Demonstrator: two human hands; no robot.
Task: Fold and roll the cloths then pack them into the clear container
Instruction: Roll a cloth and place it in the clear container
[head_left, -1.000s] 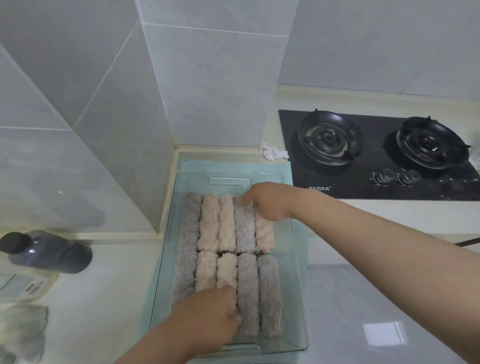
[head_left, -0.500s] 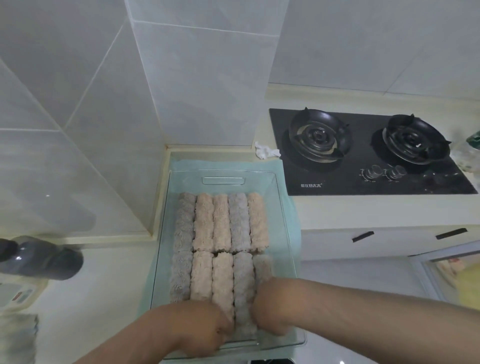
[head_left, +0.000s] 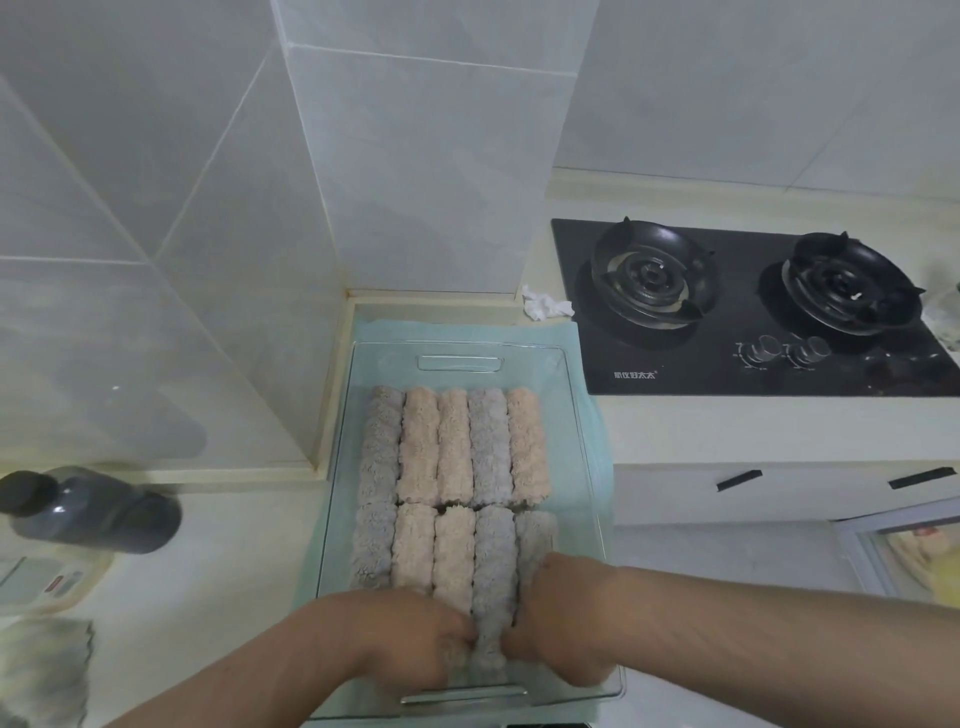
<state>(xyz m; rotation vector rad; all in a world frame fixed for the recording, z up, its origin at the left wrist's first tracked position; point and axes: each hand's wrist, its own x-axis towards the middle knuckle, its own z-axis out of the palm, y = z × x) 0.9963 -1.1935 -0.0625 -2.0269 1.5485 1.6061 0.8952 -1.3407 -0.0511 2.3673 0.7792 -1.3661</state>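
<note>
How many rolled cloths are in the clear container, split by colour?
Grey rolls: 5
Pink rolls: 5
Total in the clear container: 10

We see the rolled cloths (head_left: 452, 447) as thick, nubby pile, soft and matt, in grey and pale pink. The clear container (head_left: 579, 431) around them is smooth, glossy transparent plastic. Under it lies a thin matt teal sheet (head_left: 415, 331); we cannot tell cloth from paper. The wall tiles (head_left: 415, 182) are smooth and shiny, and the counter (head_left: 218, 571) is pale and polished. At far right the hob (head_left: 727, 374) is glossy black glass with dark metal burners (head_left: 652, 273) and dull metallic knobs (head_left: 763, 349). Beside it sits crumpled white paper (head_left: 545, 307). The dark bottle (head_left: 98, 512) at left looks glossy.
</note>
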